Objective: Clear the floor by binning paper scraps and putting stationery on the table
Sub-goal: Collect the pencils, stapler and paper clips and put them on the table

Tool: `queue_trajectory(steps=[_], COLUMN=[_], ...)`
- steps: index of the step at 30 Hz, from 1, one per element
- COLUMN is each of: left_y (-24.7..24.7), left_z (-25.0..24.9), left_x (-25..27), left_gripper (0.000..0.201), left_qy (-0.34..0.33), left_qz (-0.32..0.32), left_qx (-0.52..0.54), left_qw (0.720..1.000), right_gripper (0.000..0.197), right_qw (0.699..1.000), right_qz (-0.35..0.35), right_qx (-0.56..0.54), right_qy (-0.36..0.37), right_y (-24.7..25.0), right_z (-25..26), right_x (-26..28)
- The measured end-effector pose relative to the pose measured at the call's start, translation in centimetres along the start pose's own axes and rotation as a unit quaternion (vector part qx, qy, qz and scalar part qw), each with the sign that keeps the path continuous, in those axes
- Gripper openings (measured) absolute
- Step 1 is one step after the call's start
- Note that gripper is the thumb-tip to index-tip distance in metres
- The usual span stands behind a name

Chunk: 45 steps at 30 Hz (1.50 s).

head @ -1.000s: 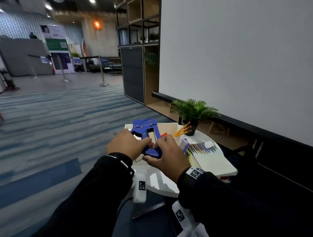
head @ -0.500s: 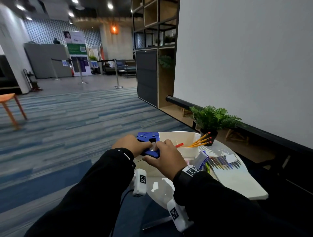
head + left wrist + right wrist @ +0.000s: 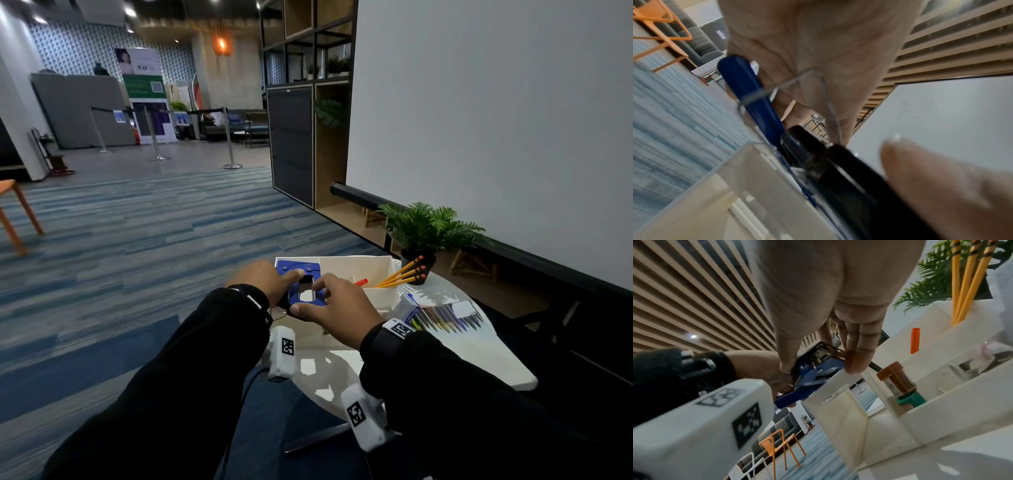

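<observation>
Over the table's [image 3: 342, 377] near edge, both hands pinch the blue stapler [image 3: 301, 277]: left hand [image 3: 265, 279] alongside, right hand [image 3: 337, 308] across it, lowering it into the white organizer [image 3: 376, 265]. Beyond, pencils [image 3: 400, 274] already stand stowed. Floor items left? Can't tell.

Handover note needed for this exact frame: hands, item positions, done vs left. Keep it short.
Left hand: grips the near end of the blue metal hole punch, fingertip on its top.
Right hand: pinches the punch's near end, thumb on one side and fingers on the other.
Punch: held level over the left compartment of the white plastic desk organiser on the round white table; contact unclear.
Done: three yellow pencils and an orange marker stand in the organiser.
Left: release the punch. No scraps or bin in view.
</observation>
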<state>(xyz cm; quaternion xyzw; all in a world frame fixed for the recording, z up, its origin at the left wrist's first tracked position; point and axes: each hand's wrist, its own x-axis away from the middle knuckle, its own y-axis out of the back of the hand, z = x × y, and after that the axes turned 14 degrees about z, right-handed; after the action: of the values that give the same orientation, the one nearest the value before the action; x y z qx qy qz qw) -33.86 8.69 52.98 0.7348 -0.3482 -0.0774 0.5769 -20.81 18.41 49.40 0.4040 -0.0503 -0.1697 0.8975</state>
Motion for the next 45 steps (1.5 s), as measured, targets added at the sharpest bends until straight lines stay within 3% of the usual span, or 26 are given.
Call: queue_trajectory(steps=[4, 7, 10, 18, 21, 25, 33, 40, 45], left_y=[-0.3, -0.6, -1.6, -9.0, -13.6, -22.3, -43.0, -60.3, -68.1], left_z=[0.5, 0.0, -2.4, -9.3, -11.8, -14.2, -14.5, -12.6, -10.2], left_x=[-1.0, -0.3, 1.7, 6.7, 10.0, 13.9, 21.0, 21.9, 20.9], left_gripper=[0.057, 0.061, 0.055, 0.022, 0.015, 0.015, 0.023, 0.05, 0.059], left_qy=[-0.002, -0.034, -0.128, -0.365, -0.416, -0.46, -0.491, -0.421, -0.376], left_qz=[-0.039, -0.16, -0.262, -0.23, -0.194, -0.099, 0.081, 0.275, 0.324], left_qx=[-0.003, -0.032, -0.049, 0.072, 0.098, 0.152, 0.235, 0.165, 0.057], left_qw=[0.999, 0.986, 0.955, 0.899, 0.883, 0.869, 0.835, 0.848, 0.866], right_gripper=[0.062, 0.042, 0.026, 0.014, 0.01, 0.01, 0.013, 0.031, 0.04], right_qw=[1.0, 0.998, 0.995, 0.991, 0.987, 0.98, 0.973, 0.945, 0.915], right_qz=[0.001, -0.034, -0.065, -0.098, -0.117, -0.154, -0.106, -0.057, 0.007], right_qx=[0.016, 0.042, 0.068, 0.091, 0.098, 0.094, 0.071, 0.023, 0.002], right_qy=[0.007, 0.022, 0.025, -0.021, -0.041, -0.077, -0.193, -0.32, -0.404], right_y=[0.7, 1.9, 3.1, 5.1, 5.3, 3.8, -5.2, -15.1, -20.3], right_z=[-0.5, -1.4, -2.6, -7.4, -9.6, -13.7, -24.7, -36.8, -42.8], right_x=[0.4, 1.8, 4.0, 11.6, 16.4, 24.7, 41.1, 52.2, 56.1])
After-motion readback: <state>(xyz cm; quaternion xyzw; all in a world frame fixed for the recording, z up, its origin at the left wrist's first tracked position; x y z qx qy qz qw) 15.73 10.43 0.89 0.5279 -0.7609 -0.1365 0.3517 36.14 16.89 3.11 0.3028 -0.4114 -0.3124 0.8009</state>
